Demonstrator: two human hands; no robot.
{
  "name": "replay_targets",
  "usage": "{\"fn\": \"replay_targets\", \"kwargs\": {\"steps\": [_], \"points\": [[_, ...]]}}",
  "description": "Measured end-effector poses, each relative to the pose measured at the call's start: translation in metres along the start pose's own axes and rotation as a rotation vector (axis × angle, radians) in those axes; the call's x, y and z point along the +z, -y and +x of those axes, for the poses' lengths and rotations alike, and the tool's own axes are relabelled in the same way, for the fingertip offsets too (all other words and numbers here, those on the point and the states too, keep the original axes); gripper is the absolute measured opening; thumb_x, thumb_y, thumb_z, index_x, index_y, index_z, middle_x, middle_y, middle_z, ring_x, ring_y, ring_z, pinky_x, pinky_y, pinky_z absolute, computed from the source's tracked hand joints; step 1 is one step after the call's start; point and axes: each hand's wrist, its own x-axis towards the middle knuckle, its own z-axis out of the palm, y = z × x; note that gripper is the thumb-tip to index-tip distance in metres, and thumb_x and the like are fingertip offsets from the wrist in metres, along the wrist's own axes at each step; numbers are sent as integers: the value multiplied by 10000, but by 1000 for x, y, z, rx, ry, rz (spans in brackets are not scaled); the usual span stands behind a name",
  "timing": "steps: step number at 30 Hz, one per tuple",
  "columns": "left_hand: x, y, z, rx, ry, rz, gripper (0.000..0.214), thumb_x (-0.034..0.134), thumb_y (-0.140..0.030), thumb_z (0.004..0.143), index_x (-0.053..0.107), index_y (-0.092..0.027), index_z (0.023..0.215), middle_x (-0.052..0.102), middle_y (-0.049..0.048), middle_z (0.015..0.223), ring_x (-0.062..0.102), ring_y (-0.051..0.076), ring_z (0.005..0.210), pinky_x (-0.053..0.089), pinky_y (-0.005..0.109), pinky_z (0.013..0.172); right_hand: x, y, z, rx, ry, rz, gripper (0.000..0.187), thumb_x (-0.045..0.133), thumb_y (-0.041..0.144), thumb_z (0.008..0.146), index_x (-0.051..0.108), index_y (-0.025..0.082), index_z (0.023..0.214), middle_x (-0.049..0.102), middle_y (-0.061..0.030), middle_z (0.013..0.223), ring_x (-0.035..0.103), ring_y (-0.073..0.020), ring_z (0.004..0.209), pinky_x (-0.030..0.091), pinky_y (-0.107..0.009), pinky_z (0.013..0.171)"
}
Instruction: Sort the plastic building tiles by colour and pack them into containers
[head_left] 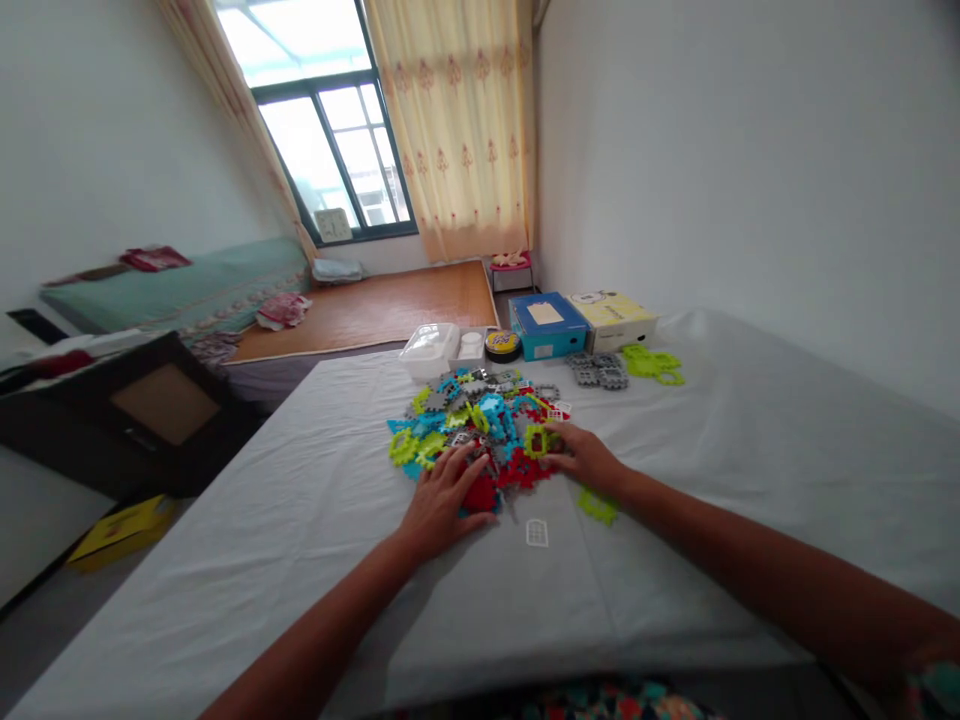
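Observation:
A heap of interlocking plastic building tiles (pixel 495 415) in blue, lime green, grey and red lies on the white-covered table (pixel 262 540). My left hand (pixel 448 500) rests on the near left of the heap, fingers spread over a red tile (pixel 481 494). At the heap's right edge my right hand (pixel 589 457) grips a lime green frame-shaped tile (pixel 537 440) between thumb and fingers. Below my right wrist lies a lime green tile (pixel 598 506), partly covered by the forearm. A white window-shaped piece (pixel 537 533) sits in front of the heap.
Behind the heap stand a clear plastic box (pixel 430 348), a round black-and-yellow tin (pixel 502 345), a blue box (pixel 547 325) and a yellow box (pixel 611 318). Grey tiles (pixel 598 370) and lime green tiles (pixel 651 364) lie grouped at the back right. A wall (pixel 750 200) borders the right side.

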Motion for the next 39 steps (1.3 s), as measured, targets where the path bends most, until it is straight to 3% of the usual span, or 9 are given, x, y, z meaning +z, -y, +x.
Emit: {"fn": "replay_targets", "kwargs": {"steps": [6,8,11,15,19,22,26,33,39], "points": [[-22,-31,29,-31,-52,136,658,643,-443,816,411,-282,1410,369,102,1501,329,341,1362,382,501,1033,-39,1,36,29,26,155,625,604,429,821,428,216,1382,543,-124,1335,657,-205,940,530,-367,832],[-28,-44,33,-13,-22,166,617,652,-409,816,440,-291,1383,369,90,1506,333,346,1357,360,515,1033,-64,-11,23,56,93,26,607,596,488,806,500,206,1335,541,-135,1338,634,-243,1013,513,-412,880],[-25,-60,31,220,69,101,524,596,-467,851,484,-309,1338,399,61,1488,322,307,1363,272,515,1087,-88,-36,-17,110,236,-167,765,693,569,683,530,203,1335,548,-152,1339,546,-319,1172,426,-493,1001],[-7,-70,27,537,155,-23,375,491,-502,911,564,-326,1234,531,15,1365,361,234,1337,159,485,1142,-75,-45,-57,57,318,-166,811,767,522,614,549,197,1324,529,-147,1368,461,-332,1266,364,-498,1062],[-2,-65,37,496,76,78,209,466,-265,955,643,-259,1066,629,20,1210,421,221,1291,177,501,1138,-41,-15,-41,42,150,4,443,607,416,812,627,183,1189,661,-128,1151,625,-246,1019,502,-412,898],[-18,-50,52,400,-27,103,214,504,-213,929,648,-266,1078,615,21,1251,412,222,1311,242,483,1125,-35,7,-3,40,40,114,301,537,373,869,651,207,1093,702,-65,986,657,-175,804,539,-316,726],[-37,-7,75,122,-230,11,240,506,-204,910,666,-274,1074,635,25,1223,479,223,1260,360,456,1073,-38,1,53,47,-176,-69,261,593,352,846,672,187,1033,690,-75,995,635,-155,754,509,-309,770],[-20,89,72,-293,-530,-168,244,455,-246,907,665,-193,1019,660,59,1111,599,233,1078,467,443,995,-22,-35,89,27,-132,-175,302,612,445,830,723,226,1005,718,-80,916,651,-230,890,491,-344,828],[6,119,41,-418,-564,-262,226,451,-259,884,658,-248,974,656,25,1110,607,246,1084,468,479,1011,-85,-91,78,242,-516,-92,335,539,438,851,707,187,997,726,-92,924,662,-221,845,508,-342,805]]}}
